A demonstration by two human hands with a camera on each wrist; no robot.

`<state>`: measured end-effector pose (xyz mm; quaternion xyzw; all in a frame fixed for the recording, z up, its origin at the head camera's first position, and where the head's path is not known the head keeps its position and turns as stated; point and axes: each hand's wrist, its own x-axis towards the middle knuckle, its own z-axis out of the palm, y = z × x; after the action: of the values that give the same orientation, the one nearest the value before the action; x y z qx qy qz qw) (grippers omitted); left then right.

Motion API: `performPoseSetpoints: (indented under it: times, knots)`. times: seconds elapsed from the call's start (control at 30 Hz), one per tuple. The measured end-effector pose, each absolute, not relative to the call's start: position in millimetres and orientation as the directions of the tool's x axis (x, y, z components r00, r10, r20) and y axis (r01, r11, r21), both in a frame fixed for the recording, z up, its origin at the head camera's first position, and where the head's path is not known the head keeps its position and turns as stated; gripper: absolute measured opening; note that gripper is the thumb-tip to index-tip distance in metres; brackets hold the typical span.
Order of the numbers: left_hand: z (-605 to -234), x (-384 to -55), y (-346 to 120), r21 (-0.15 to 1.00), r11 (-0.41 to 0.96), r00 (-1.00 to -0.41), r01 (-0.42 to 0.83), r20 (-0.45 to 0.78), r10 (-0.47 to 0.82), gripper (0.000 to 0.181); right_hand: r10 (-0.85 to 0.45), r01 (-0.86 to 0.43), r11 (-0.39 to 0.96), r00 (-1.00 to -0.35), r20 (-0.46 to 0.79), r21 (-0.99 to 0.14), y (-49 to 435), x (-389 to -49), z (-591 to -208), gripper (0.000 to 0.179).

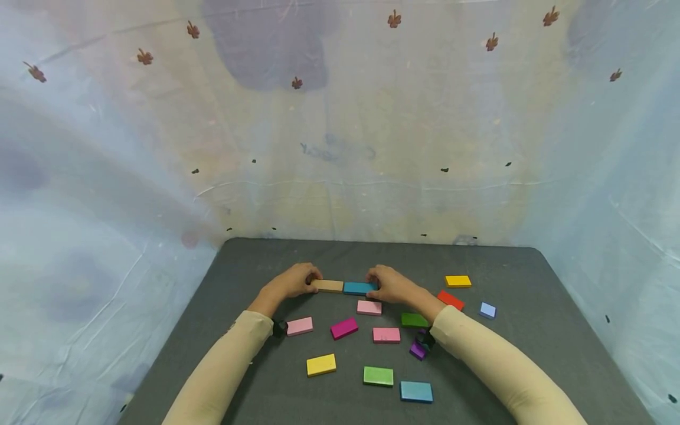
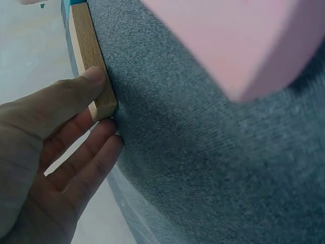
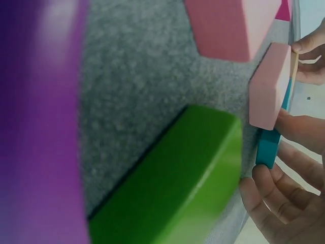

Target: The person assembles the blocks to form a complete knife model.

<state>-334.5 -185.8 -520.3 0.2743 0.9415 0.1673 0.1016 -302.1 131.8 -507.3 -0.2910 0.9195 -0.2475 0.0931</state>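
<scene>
Left hand point(image 1: 294, 281) pinches tan rectangular wooden block point(image 1: 329, 286) | right hand point(image 1: 394, 285) grips blue painted rectangular block point(image 1: 357, 288) | end to end on grey textured table point(image 1: 419, 260) | likely light, stiff, smooth; outer ends suit gripping

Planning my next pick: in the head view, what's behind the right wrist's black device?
A purple block, partly showing below it; the covered part, and anything else there, that view hides.

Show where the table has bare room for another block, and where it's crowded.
Bare: the far strip of the table beyond the left hand and right hand; the stretch left of the left sleeve; the area right of the pale-blue block. Crowded: between the magenta block and the right sleeve.
</scene>
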Motion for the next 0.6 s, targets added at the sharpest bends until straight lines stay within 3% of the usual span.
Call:
performPoseSetpoints:
  times: [0.6]
  knots:
    - [-520.6, -333.2, -184.8, 0.397, 0.8, -0.846, 0.45, -0.098, 0.524, 0.024, -0.588, -0.494, 0.706, -0.808, -0.031, -0.508, 129.0, -304.5, -511.8, 0.031]
